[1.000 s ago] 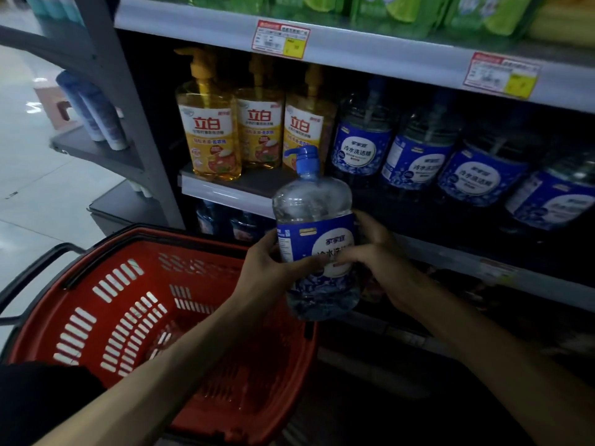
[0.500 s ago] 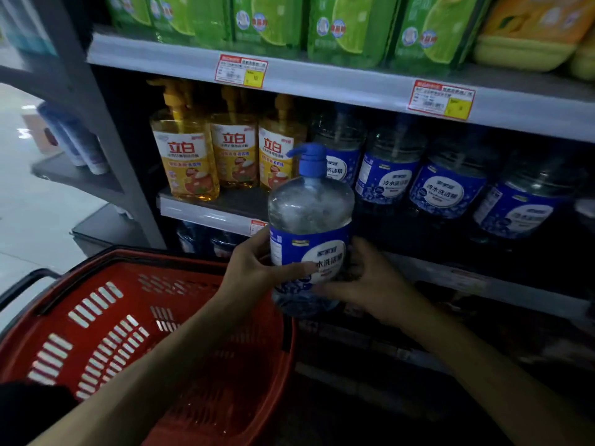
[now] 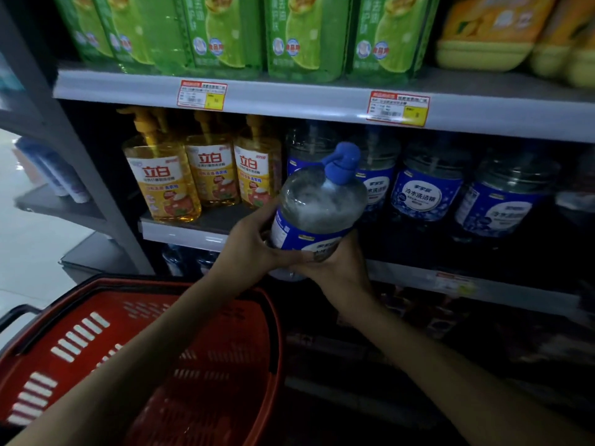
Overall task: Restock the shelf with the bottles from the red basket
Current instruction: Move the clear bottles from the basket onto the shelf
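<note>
A clear bottle [image 3: 317, 207] with a blue pump cap and blue label is held in the air in front of the middle shelf [image 3: 180, 233], tilted with its top leaning away. My left hand [image 3: 254, 243] grips its left side, and my right hand [image 3: 338, 268] grips its lower part from below and the right. Behind it, a row of matching blue-label bottles [image 3: 425, 188] stands on the shelf. The red basket [image 3: 135, 358] sits at the lower left under my left forearm; its visible inside holds no bottles.
Three yellow pump bottles [image 3: 167, 181] stand on the shelf left of the blue row. Green refill packs [image 3: 225, 30] and yellow packs [image 3: 483, 37] fill the shelf above. A grey upright post [image 3: 80, 162] borders the left; lower shelves are dark.
Both hands have lifted the bottle up and toward the shelf, tipping its top away. The camera has tilted upward, showing more of the upper shelf.
</note>
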Demonstrator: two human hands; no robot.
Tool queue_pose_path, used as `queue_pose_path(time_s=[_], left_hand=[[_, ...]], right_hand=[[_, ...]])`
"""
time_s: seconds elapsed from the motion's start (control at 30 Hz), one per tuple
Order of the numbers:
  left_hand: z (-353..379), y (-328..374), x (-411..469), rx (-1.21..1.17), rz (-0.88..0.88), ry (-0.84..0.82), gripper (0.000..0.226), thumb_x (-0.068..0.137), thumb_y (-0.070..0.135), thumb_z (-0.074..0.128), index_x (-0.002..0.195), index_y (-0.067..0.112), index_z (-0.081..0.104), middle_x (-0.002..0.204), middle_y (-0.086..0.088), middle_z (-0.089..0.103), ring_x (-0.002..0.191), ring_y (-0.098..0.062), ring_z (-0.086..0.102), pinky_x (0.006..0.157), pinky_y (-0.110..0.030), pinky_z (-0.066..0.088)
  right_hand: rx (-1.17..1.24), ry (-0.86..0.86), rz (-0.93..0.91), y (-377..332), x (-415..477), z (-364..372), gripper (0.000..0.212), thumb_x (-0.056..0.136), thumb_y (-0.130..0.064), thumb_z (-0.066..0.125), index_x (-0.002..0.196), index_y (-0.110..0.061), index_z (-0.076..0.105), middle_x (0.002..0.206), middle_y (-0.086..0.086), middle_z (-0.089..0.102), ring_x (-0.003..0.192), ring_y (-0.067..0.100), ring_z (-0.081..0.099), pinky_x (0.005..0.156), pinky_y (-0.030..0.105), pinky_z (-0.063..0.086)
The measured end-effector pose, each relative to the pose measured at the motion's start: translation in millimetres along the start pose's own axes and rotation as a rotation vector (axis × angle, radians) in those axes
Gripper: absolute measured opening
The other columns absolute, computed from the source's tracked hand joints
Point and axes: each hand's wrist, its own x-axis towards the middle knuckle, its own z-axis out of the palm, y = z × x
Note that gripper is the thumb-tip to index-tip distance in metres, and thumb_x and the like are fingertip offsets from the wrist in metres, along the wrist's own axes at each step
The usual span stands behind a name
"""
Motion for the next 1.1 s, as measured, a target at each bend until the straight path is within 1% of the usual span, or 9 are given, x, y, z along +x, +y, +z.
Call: queue_pose_path(time_s=[0.1, 0.2, 0.3, 0.37, 0.43, 0.53, 0.77, 0.93, 1.1], left_hand=[[7.2, -0.1, 17.1, 0.044, 0.029, 0.047, 0.089, 0.064, 0.026, 0.097, 0.143, 0.019, 0.056, 0.127, 0.013, 0.070, 0.114, 0.001, 0.066, 0.091, -0.022, 0.058], [17.5, -5.0, 31.7, -0.010, 0.013, 0.126, 0.075, 0.061, 0.023, 0.098, 0.128, 0.020, 0.066, 0.117, 0.016, 0.073, 0.109, 0.002, 0.068, 0.088, -0.020, 0.057], [22.5, -7.3, 47.4, 0.011, 0.012, 0.162, 0.071, 0.058, 0.032, 0.100, 0.121, 0.021, 0.068, 0.115, 0.014, 0.073, 0.108, 0.001, 0.068, 0.086, -0.020, 0.058], [24.0, -8.4, 57.4, 0.001, 0.003, 0.164, 0.064, 0.061, 0.014, 0.097, 0.116, 0.020, 0.066, 0.106, 0.023, 0.073, 0.101, 0.008, 0.068, 0.081, -0.013, 0.055], [25.8, -11.5, 67.4, -0.013, 0.003, 0.161, 0.066, 0.063, 0.003, 0.094, 0.120, 0.014, 0.065, 0.108, 0.021, 0.071, 0.099, 0.011, 0.067, 0.079, -0.011, 0.054], [29.5, -22.4, 77.1, -0.045, -0.043, 0.147, 0.075, 0.063, -0.002, 0.093, 0.131, 0.005, 0.062, 0.112, 0.011, 0.071, 0.099, 0.008, 0.069, 0.078, -0.014, 0.056], [38.0, -38.4, 85.6, -0.134, -0.133, 0.195, 0.080, 0.065, 0.005, 0.093, 0.137, 0.012, 0.060, 0.123, -0.001, 0.073, 0.109, -0.013, 0.072, 0.080, -0.030, 0.063], [41.2, -46.4, 88.5, -0.149, -0.228, 0.234, 0.081, 0.065, 0.010, 0.096, 0.138, 0.013, 0.059, 0.124, -0.004, 0.073, 0.106, -0.014, 0.073, 0.078, -0.036, 0.065], [42.2, -45.9, 84.4, -0.153, -0.270, 0.256, 0.077, 0.068, 0.007, 0.094, 0.135, 0.008, 0.057, 0.122, -0.005, 0.072, 0.105, -0.014, 0.072, 0.080, -0.035, 0.065]], right_hand=[[-0.071, 0.106, -0.058, -0.1, 16.2, -3.5, 0.109, 0.050, -0.033, 0.100, 0.141, -0.018, 0.042, 0.131, -0.004, 0.063, 0.120, 0.008, 0.063, 0.096, 0.040, 0.057], [-0.139, 0.146, -0.117, -2.1, 32.0, -8.4, 0.116, 0.051, -0.034, 0.100, 0.146, -0.019, 0.035, 0.137, -0.004, 0.059, 0.124, 0.007, 0.059, 0.099, 0.035, 0.055], [-0.200, 0.199, -0.150, -1.7, 48.4, -10.6, 0.116, 0.054, -0.036, 0.099, 0.147, -0.017, 0.033, 0.141, 0.001, 0.056, 0.127, 0.013, 0.057, 0.101, 0.036, 0.054], [-0.224, 0.244, -0.148, 1.6, 57.9, -8.5, 0.113, 0.056, -0.034, 0.099, 0.146, -0.014, 0.033, 0.141, 0.005, 0.055, 0.127, 0.018, 0.057, 0.100, 0.037, 0.054], [-0.239, 0.274, -0.110, 2.8, 64.0, -5.0, 0.111, 0.056, -0.033, 0.098, 0.144, -0.012, 0.033, 0.138, 0.006, 0.057, 0.123, 0.019, 0.059, 0.094, 0.032, 0.055], [-0.262, 0.273, -0.068, 10.9, 71.4, -4.2, 0.107, 0.053, -0.033, 0.100, 0.137, -0.014, 0.036, 0.133, 0.005, 0.059, 0.118, 0.018, 0.061, 0.088, 0.026, 0.053], [-0.329, 0.205, 0.035, 18.9, 86.5, -10.2, 0.111, 0.046, -0.037, 0.101, 0.136, -0.014, 0.040, 0.138, 0.006, 0.057, 0.125, 0.023, 0.058, 0.096, 0.041, 0.055], [-0.370, 0.204, 0.079, 17.9, 87.7, -10.1, 0.110, 0.045, -0.041, 0.100, 0.135, -0.014, 0.044, 0.137, 0.007, 0.060, 0.124, 0.026, 0.059, 0.095, 0.046, 0.057], [-0.370, 0.186, 0.091, 12.2, 81.9, -6.9, 0.119, 0.046, -0.045, 0.097, 0.143, -0.017, 0.034, 0.141, 0.008, 0.055, 0.127, 0.029, 0.056, 0.098, 0.049, 0.055]])
